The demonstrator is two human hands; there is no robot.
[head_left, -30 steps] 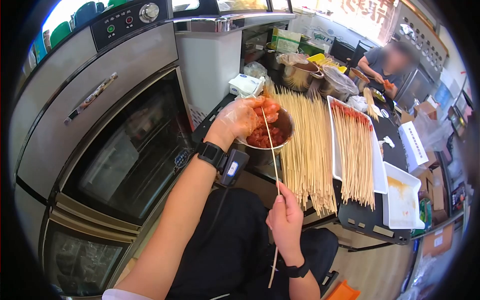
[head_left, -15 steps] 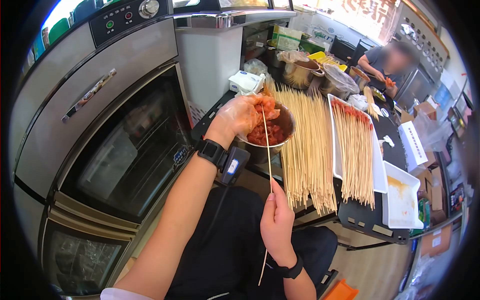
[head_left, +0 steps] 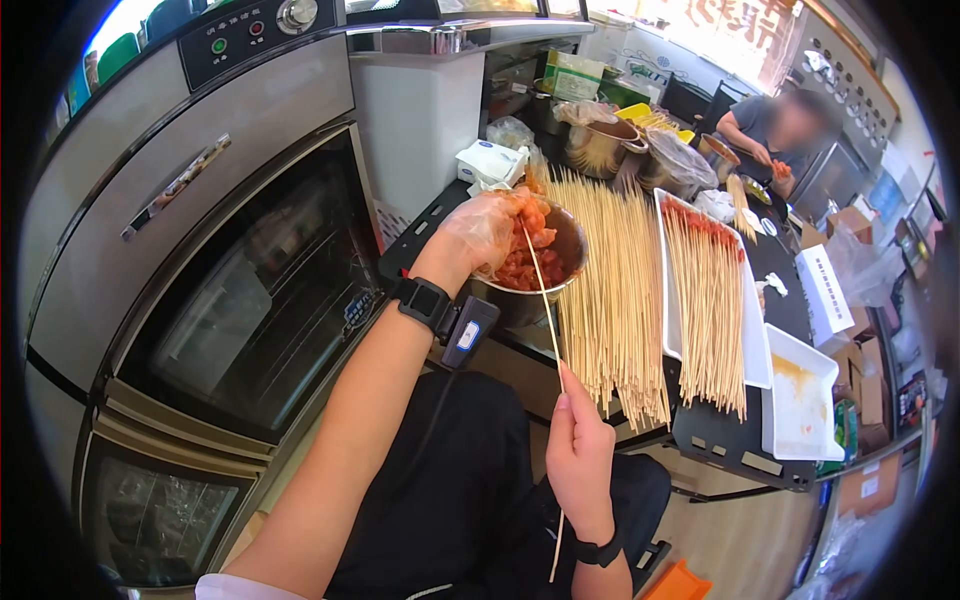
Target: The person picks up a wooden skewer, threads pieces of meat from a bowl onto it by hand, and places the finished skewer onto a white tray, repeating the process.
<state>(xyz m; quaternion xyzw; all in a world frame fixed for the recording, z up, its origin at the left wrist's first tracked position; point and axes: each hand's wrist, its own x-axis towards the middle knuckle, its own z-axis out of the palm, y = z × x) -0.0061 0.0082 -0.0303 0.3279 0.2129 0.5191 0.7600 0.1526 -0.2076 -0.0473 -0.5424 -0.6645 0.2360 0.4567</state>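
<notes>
My left hand (head_left: pixel 478 235), in a clear plastic glove, is closed around red marinated meat pieces (head_left: pixel 533 212) above the rim of a metal pot (head_left: pixel 574 245). More red meat (head_left: pixel 517 272) lies inside the pot. My right hand (head_left: pixel 580 450) is bare and pinches a long thin wooden skewer (head_left: pixel 547 305). The skewer slants up to the left, its upper end at the meat in my left hand; whether it pierces a piece is hard to make out. Right of the pot lies a thick spread of bare skewers (head_left: pixel 615 300).
A white tray (head_left: pixel 757 345) holds skewers with red meat at their far ends (head_left: pixel 705 226). A second white tray (head_left: pixel 800 420) has yellowish liquid. Lidded pots (head_left: pixel 597 150) stand behind. A glass-doored cabinet (head_left: pixel 250 300) borders the left. Another person (head_left: pixel 770 130) sits across, holding red meat.
My right hand has moved a little right and down, so the skewer leans more to the left at its top. My left hand stays at the pot with the meat.
</notes>
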